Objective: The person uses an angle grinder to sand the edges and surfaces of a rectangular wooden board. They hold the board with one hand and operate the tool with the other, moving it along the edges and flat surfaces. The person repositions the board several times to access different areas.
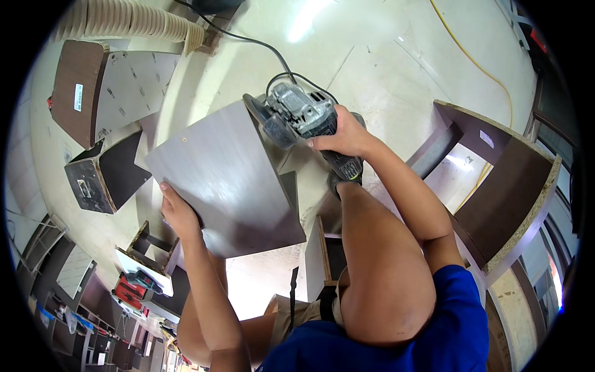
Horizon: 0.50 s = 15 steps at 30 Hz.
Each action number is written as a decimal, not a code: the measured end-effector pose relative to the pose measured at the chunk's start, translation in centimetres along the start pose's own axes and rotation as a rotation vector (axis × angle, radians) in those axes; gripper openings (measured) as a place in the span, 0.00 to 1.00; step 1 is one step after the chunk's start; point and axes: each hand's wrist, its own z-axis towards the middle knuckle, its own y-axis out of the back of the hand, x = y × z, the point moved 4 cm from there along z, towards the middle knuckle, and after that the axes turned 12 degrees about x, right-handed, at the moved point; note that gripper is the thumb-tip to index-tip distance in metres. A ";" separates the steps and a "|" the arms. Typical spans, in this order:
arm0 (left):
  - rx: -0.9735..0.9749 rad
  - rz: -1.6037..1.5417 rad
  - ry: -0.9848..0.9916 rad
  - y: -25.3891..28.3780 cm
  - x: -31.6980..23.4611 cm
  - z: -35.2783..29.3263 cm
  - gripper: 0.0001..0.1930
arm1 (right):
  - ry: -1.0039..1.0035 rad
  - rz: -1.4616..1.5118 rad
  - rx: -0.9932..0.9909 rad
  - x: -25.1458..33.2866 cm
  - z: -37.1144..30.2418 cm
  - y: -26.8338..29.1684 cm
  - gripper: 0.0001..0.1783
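My right hand is wrapped round the body of an angle grinder, a worn grey and black tool. Its disc and guard sit against the far right corner of a grey-brown board piece; whether the disc touches the edge I cannot tell. At the board's near left side my left hand grips the edge, thumb on the top face and fingers hidden beneath. The board lies tilted over my lap side, its broad face up. A black cord runs from the grinder to the far left.
Brown board cabinets stand at left and right. A small dark open box and a cordless tool are at left. A ribbed hose lies at the far left, a yellow cable on the tiled floor.
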 end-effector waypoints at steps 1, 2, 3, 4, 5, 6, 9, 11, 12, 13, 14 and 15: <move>-0.006 -0.002 -0.004 -0.1 -0.2 -0.2 0.37 | 0.024 -0.014 -0.001 0.1 -0.2 0.1 0.20; 0.006 -0.010 0.004 -0.3 -0.2 -0.5 0.37 | 0.048 -0.029 -0.002 0.3 -0.6 0.1 0.21; 0.018 -0.019 0.012 -0.4 -0.2 -0.8 0.37 | 0.072 -0.044 -0.001 0.5 -0.8 -0.1 0.21; 0.029 -0.028 0.021 -0.6 0.0 -1.0 0.37 | 0.018 -0.056 -0.053 1.5 -1.4 -0.3 0.24; 0.033 -0.033 0.035 -0.6 0.1 -1.2 0.36 | -0.001 -0.089 -0.071 2.1 -1.2 -0.1 0.24; 0.036 -0.039 0.051 -0.7 0.2 -1.3 0.36 | -0.020 -0.122 -0.088 2.6 -1.0 0.1 0.24; 0.012 -0.046 0.010 -1.2 -0.5 -2.0 0.34 | -0.031 -0.162 -0.112 2.0 -0.5 0.1 0.25; -0.015 -0.050 -0.021 -1.4 -1.0 -2.1 0.32 | 0.020 -0.174 -0.042 0.6 -0.2 0.0 0.24; -0.020 -0.052 -0.020 -1.4 -1.0 -2.2 0.31 | 0.003 -0.110 -0.051 0.2 -0.4 -0.3 0.24; -0.034 -0.051 -0.016 -1.2 -0.7 -2.1 0.30 | -0.003 -0.144 -0.093 -0.1 -0.5 -0.3 0.25; -0.041 -0.005 -0.093 -0.9 -0.4 -2.1 0.27 | 0.005 -0.107 -0.097 -0.5 -0.3 -0.2 0.25; -0.071 0.067 -0.076 -0.9 0.2 -2.0 0.27 | 0.009 -0.069 -0.100 -1.0 0.0 0.1 0.26</move>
